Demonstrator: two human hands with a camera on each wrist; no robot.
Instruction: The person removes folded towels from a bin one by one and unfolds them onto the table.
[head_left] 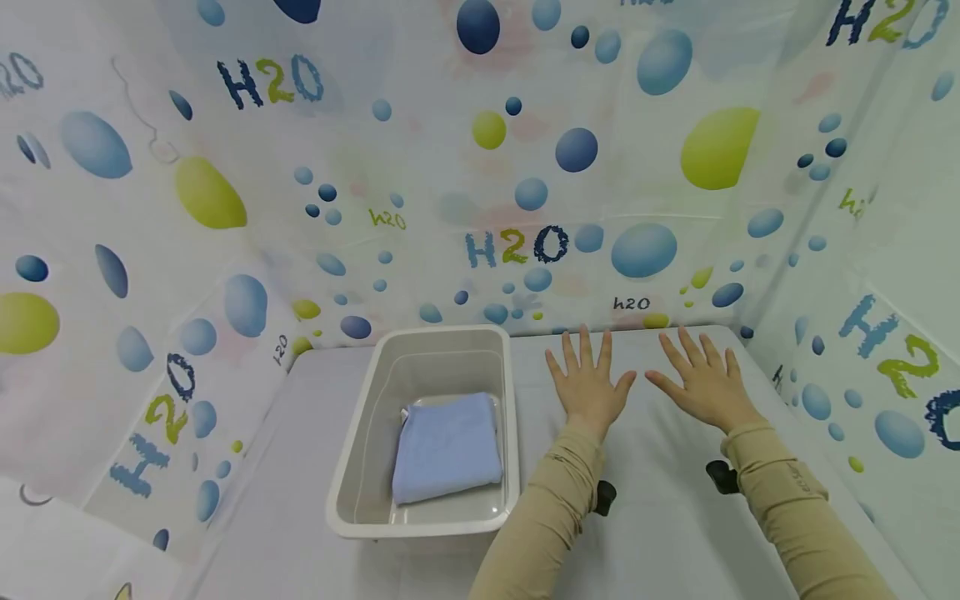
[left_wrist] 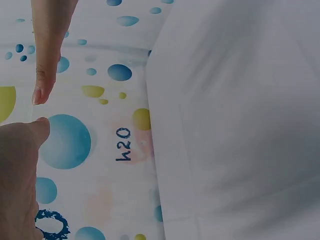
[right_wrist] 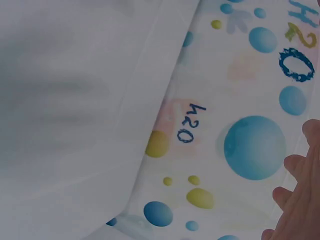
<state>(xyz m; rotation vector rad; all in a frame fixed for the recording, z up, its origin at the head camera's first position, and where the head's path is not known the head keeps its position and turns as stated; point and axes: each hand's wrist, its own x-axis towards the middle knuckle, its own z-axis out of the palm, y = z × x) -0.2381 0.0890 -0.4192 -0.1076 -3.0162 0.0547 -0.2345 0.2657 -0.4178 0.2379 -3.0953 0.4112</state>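
My left hand [head_left: 590, 390] is held out over the white table, palm down, with its fingers spread. Beside it, to the right, my right hand [head_left: 707, 387] is stretched out the same way; the two thumbs point towards each other with a small gap between them. Neither hand holds anything. Nearest to the left hand stands a light grey plastic basin [head_left: 348, 483], and a folded blue cloth [head_left: 447, 450] lies on its bottom. The left wrist view catches both hands at its left side. Fingertips [right_wrist: 294, 165] of the right hand show at the right wrist view's edge.
The white-covered table [head_left: 660, 533] meets a back wall [head_left: 420, 167] hung with a sheet printed with bubbles and "H2O". Similar sheets hang at both sides. Black wrist-worn devices [head_left: 604, 497] show under both beige sleeves [head_left: 802, 500].
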